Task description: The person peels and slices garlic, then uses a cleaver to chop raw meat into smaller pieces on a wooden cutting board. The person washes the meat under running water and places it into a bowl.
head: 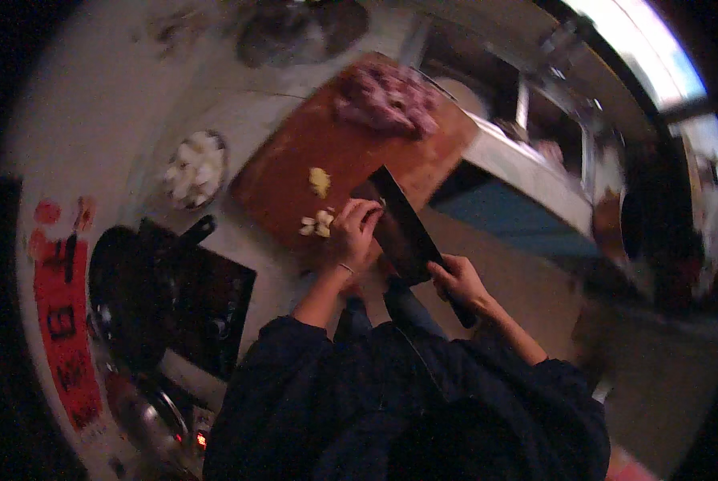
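Note:
My right hand (460,281) grips the handle of a cleaver (404,231), its broad dark blade raised over the near edge of a reddish-brown cutting board (275,150). The fingertips of my left hand (359,219) are at the blade's face, by a tiny pale bit; whether they hold anything is unclear. Beside my left hand, several peeled garlic cloves (319,223) lie on the board. A yellow piece, possibly ginger (319,182), is just beyond them. Raw pinkish meat (389,99) is heaped at the board's far end.
Left of the board stands a bowl of white chunks (195,170). A black wok (127,294) and a dark cooktop (221,306) are at lower left, near a shiny metal pot (148,415). An open drawer or cabinet (515,210) lies to the right.

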Demonstrator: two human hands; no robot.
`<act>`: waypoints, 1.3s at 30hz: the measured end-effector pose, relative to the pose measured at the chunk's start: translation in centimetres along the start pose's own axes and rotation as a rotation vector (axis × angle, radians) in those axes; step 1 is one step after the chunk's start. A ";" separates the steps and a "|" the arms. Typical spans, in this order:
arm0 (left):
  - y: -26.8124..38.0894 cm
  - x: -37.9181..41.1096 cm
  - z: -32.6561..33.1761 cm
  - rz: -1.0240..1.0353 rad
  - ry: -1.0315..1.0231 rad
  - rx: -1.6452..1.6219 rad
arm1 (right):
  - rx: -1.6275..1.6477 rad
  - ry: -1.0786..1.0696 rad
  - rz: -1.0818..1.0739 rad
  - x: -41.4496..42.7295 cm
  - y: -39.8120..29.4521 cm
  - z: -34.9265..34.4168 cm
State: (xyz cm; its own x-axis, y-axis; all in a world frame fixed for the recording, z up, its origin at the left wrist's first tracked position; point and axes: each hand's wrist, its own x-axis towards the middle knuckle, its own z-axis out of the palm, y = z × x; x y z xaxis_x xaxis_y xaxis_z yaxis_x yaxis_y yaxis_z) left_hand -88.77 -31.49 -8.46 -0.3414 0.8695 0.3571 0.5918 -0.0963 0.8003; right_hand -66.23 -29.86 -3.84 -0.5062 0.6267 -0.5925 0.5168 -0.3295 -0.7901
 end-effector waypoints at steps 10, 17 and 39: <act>7.4 -10.5 16.2 -0.059 -0.449 -0.125 | 0.465 0.653 0.042 -15.9 18.4 -7.2; 13.2 -29.2 40.9 0.113 -0.854 -0.018 | 0.511 1.131 0.166 -31.9 42.2 -14.9; 6.6 -53.9 65.8 -0.366 -1.352 -0.016 | 0.516 1.230 0.599 -45.9 63.5 -20.5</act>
State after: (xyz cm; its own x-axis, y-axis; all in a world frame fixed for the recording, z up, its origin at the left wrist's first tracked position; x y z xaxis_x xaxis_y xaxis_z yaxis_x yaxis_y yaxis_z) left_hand -18.45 -47.12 -54.13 0.4917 0.6332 -0.5978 0.6119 0.2372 0.7545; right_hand 3.94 -65.09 -23.60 0.7249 0.4151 -0.5498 -0.0005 -0.7978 -0.6030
